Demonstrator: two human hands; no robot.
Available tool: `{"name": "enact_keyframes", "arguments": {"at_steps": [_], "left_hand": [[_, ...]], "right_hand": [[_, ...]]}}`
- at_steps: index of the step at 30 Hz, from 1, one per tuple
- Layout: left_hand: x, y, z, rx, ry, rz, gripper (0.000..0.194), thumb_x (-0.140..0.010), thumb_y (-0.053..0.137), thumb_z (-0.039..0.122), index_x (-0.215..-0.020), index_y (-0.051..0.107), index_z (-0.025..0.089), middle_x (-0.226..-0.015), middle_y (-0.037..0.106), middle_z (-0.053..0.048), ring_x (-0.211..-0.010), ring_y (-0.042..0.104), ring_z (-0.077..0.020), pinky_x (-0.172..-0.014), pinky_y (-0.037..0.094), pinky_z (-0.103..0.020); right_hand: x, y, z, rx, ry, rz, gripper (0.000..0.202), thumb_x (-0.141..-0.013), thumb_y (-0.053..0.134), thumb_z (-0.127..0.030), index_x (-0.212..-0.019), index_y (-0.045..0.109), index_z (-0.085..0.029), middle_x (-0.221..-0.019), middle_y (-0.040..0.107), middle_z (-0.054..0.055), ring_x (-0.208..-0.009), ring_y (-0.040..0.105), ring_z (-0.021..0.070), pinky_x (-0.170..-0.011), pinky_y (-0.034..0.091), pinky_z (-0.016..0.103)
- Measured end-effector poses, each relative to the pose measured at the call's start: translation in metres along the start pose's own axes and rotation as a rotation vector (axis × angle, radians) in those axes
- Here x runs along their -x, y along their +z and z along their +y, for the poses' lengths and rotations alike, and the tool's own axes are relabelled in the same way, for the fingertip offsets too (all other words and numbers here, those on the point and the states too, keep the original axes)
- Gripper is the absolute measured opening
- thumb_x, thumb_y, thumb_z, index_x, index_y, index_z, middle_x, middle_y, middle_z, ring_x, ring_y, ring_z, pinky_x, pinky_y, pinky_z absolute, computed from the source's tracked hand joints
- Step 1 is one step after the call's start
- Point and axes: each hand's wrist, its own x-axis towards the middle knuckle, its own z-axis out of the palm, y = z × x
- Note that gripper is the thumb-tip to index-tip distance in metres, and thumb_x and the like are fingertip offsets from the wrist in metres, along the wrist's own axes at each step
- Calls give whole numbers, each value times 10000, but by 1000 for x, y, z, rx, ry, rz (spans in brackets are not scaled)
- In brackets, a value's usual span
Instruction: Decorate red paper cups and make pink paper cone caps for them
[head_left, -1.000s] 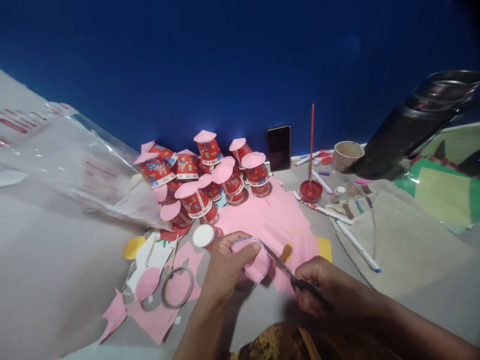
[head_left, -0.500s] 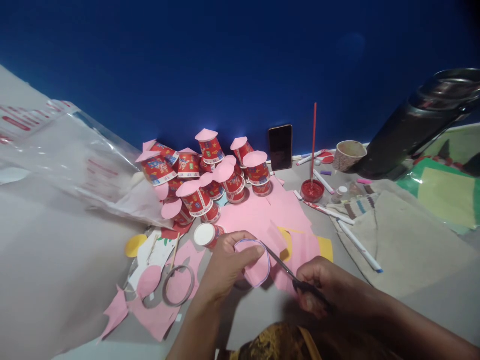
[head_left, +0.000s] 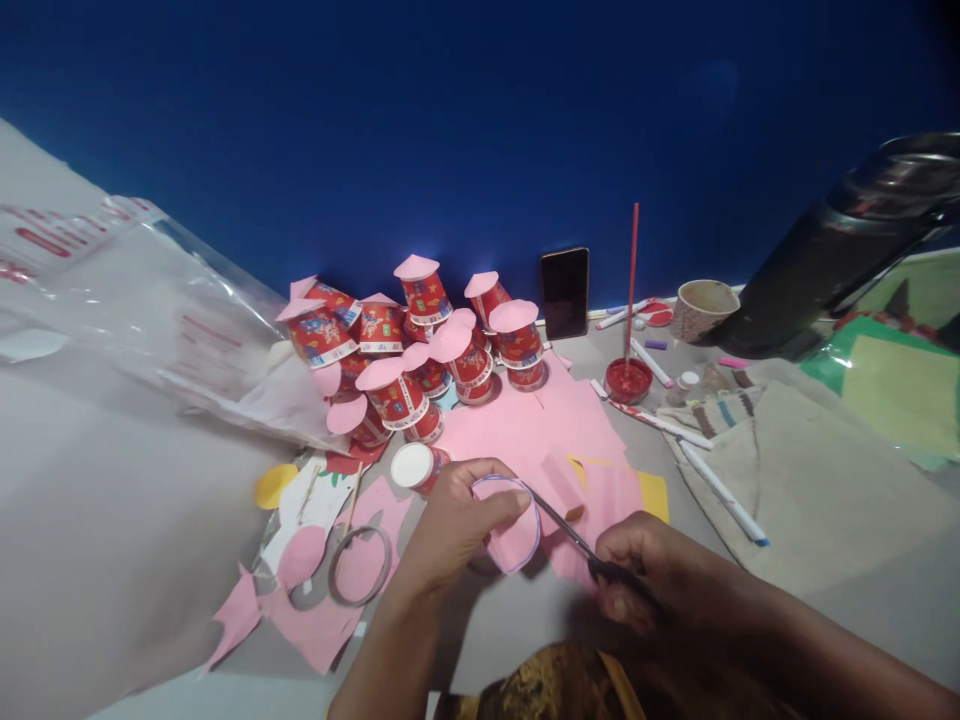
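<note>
Scissors point(head_left: 560, 520), gripped by the right hand point(head_left: 652, 560), seem to snip near one o'clock on the pink circle point(head_left: 510, 545) the left hand point(head_left: 454, 515) pinches; that needs slow turning.

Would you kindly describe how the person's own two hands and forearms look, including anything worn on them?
The left hand and right hand are ungloved, and both forearms look bare along nearly all their visible length. No ring, watch or bracelet can be made out, though some fingers are hidden. Dark clothing with a mustard-yellow pattern shows between them.
</note>
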Motion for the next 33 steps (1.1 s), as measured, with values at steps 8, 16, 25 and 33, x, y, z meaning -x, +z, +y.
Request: {"name": "enact_keyframes", "arguments": {"at_steps": [8, 16, 25, 33], "left_hand": [[-1, 4, 8, -18, -4, -21, 258, -618, 805, 364, -641, 658, 153, -511, 491, 40, -497, 371, -80, -507, 251, -220], [-3, -1, 4, -58, -25, -70, 253, -630, 797, 379, -687, 688, 158, -503, 471, 50, -481, 339, -79, -490, 229, -224], [-5, 0, 5, -109, -39, -107, 227, -637, 777, 372, -669, 697, 162, -491, 454, 47, -473, 335, -82, -486, 211, -229], [-7, -3, 12, -175, -63, -136, 194, -603, 768, 342, -636, 699, 163, -498, 461, 38, -504, 343, -94, -510, 235, -238]], "right_hand": [[0, 0, -7, 29, 1, -21, 277, -725, 783, -254, -627, 536, -174, -582, 520, -54, -532, 360, 58, -489, 282, 184], [-2, -1, -3, 15, 39, -21, 242, -742, 729, -263, -610, 546, -177, -563, 529, -46, -515, 409, 70, -483, 262, 202], [-2, 0, 0, 43, 18, -9, 360, -805, 726, -353, -596, 475, -202, -531, 420, -69, -505, 315, 71, -474, 235, 222], [1, 0, -8, 232, -83, 43, 422, -752, 775, -314, -576, 405, -212, -523, 407, -79, -516, 295, 60, -466, 207, 215]]}}
